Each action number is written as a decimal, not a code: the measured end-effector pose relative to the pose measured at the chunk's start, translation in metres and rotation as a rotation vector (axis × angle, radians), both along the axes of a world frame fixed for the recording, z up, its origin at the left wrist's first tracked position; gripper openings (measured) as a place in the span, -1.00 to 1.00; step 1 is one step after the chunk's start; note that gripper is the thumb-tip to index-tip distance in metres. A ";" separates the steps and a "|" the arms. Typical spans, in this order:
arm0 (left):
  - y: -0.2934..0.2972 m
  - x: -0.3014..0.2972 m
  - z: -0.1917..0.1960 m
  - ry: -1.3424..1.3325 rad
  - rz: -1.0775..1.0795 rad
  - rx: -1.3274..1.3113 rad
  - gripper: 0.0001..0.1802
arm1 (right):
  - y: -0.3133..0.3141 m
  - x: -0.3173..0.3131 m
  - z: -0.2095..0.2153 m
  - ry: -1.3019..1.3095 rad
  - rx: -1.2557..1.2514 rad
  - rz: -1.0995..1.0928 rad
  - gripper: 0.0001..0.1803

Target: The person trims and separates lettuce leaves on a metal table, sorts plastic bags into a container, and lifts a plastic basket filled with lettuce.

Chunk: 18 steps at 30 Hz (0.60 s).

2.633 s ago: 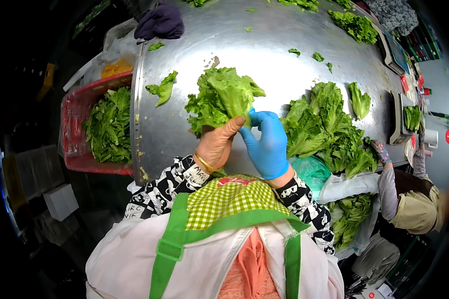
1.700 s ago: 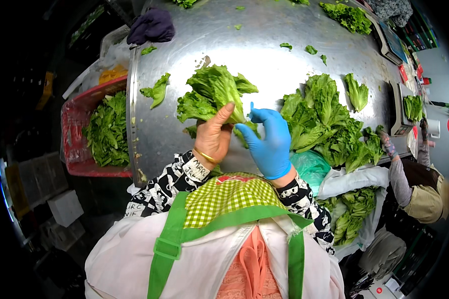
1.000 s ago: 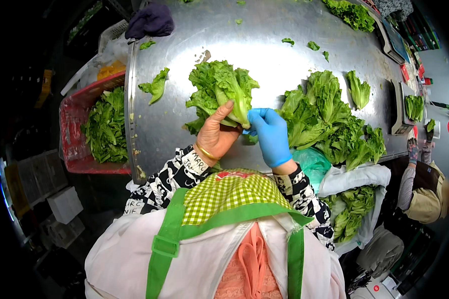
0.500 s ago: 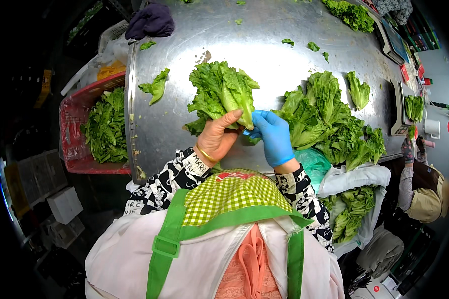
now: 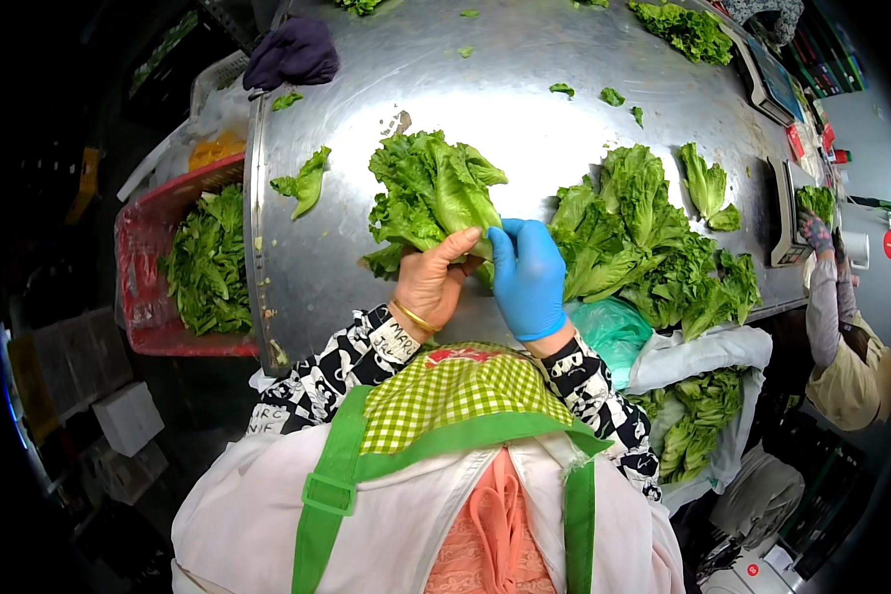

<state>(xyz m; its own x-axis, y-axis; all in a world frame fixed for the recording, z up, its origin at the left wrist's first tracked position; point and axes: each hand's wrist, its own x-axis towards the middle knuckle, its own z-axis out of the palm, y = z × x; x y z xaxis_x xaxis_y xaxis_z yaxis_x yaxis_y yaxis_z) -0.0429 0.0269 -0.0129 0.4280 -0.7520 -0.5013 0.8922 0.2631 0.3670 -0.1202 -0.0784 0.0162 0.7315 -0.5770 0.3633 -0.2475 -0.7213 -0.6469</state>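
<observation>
A bunch of green leaf lettuce (image 5: pixel 428 188) is held just above the metal table (image 5: pixel 366 94), its leaves fanned away from me and its stem end toward me. My bare left hand (image 5: pixel 432 282), a gold bangle at the wrist, grips it near the base with the thumb on top. In a blue glove, my right hand (image 5: pixel 531 279) pinches at the same stem end from the right. Its fingertips are partly hidden behind the glove. A pile of loose lettuce (image 5: pixel 643 238) lies right beside that hand.
Left of the table stands a red crate (image 5: pixel 148 287) of lettuce leaves. A white-lined container (image 5: pixel 752 351) with more lettuce sits at lower right. Scales (image 5: pixel 787 223) line the right edge, where a co-worker (image 5: pixel 846 366) handles lettuce. A dark cloth (image 5: pixel 292 54) rests at far left.
My right hand has turned at the lettuce's stem end, its back now more upward. The lettuce has shifted slightly down and left. The co-worker's hands have moved up to the lettuce on the scale.
</observation>
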 end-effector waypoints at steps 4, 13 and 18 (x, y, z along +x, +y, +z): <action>-0.008 -0.002 0.007 -0.002 0.292 0.062 -0.66 | -0.001 -0.002 -0.003 -0.234 0.821 -0.194 -0.80; -0.001 0.019 0.010 0.149 0.239 -0.190 -0.50 | -0.009 -0.015 -0.013 0.017 0.549 -0.146 -0.60; -0.003 0.009 0.012 0.070 0.104 -0.120 -0.52 | -0.001 -0.006 0.010 0.084 0.989 -0.016 -0.64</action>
